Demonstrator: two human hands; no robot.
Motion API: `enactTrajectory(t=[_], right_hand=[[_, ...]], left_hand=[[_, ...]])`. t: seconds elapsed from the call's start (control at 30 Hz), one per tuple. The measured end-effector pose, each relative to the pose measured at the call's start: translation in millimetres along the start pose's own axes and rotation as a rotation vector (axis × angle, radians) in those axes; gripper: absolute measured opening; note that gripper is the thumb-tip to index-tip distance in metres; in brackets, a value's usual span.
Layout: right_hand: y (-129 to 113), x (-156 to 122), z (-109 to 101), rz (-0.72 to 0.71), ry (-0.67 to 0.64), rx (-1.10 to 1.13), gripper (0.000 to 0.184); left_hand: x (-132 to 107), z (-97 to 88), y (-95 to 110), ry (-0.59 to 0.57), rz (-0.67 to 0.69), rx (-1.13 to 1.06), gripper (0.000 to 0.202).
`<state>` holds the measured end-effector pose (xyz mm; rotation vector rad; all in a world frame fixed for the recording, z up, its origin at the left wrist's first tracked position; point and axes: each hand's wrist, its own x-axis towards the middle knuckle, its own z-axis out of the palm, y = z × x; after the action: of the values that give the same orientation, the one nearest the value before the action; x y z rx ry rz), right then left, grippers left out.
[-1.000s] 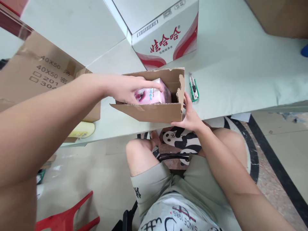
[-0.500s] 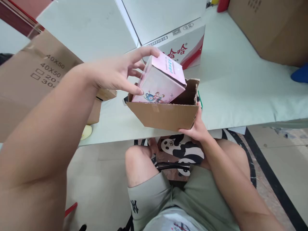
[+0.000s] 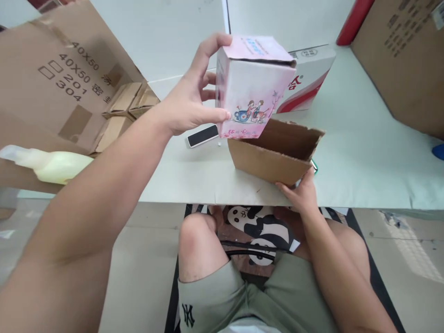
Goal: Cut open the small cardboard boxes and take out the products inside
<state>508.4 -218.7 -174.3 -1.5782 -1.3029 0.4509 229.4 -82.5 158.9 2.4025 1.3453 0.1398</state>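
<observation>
My left hand (image 3: 194, 95) grips a pink gift box (image 3: 255, 92) by its left side, thumb on the front and fingers round the back. Two cartoon figures in cups are printed on its front. The box is held up above the left part of an open brown cardboard box (image 3: 267, 159), whose inside looks dark and is partly hidden. With thumb below and fingers at its right end, my right hand (image 3: 300, 189) holds the cardboard box near the table's front edge. A small green-edged item (image 3: 314, 165) shows just behind the right fingers.
A large printed carton (image 3: 65, 69) with small brown boxes (image 3: 114, 132) in it stands left, a pale yellow bottle (image 3: 62, 165) before it. A black-topped flat object (image 3: 203, 136) lies on the table (image 3: 360, 175). Behind are a red-and-white carton (image 3: 308, 83) and another big carton (image 3: 409, 69) at right.
My left hand has lifted the pink gift box up and out of the cardboard box. The right hand keeps its hold on the cardboard box. My view has shifted a little.
</observation>
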Motion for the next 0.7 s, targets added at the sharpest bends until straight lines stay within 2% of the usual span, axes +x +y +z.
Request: enactTrajectory(t=[0.1, 0.23, 0.33, 0.43, 0.53, 0.6, 0.63, 0.7], right_hand=[[-6.9, 3.0, -1.6, 0.042, 0.002, -0.039, 0.1], [-15.5, -1.7, -1.6, -0.043, 0.118, -0.12, 0.093], [-20.0, -15.1, -4.9, -0.065, 0.287, -0.244, 0.086], [-30.9, -30.8, -14.1, -0.141, 0.452, -0.357, 0.073], [-60.6, -35.0, -28.6, -0.372, 0.495, -0.348, 0.064], [-93.0, -25.9, -38.0, -0.516, 0.445, -0.309, 0.063], [-111.7, -17.3, -41.8, -0.562, 0.4, -0.293, 0.064], [-149.3, 7.0, -46.7, -0.558, 0.31, -0.269, 0.07]], left_hand=[[-9.2, 9.7, 2.5, 0.106, 0.025, -0.014, 0.095], [-19.3, 17.6, 8.7, 0.12, -0.03, -0.11, 0.085], [-24.6, 21.8, 8.4, 0.242, 0.021, -0.416, 0.087], [-29.9, 28.3, 8.2, 0.408, 0.169, -0.742, 0.068], [-35.2, 34.0, 18.2, 0.511, 0.269, -0.839, 0.056], [-36.5, 34.7, 31.7, 0.549, 0.276, -0.837, 0.054], [-35.8, 34.0, 39.8, 0.551, 0.276, -0.83, 0.056], [-31.6, 31.7, 57.0, 0.531, 0.241, -0.842, 0.063]])
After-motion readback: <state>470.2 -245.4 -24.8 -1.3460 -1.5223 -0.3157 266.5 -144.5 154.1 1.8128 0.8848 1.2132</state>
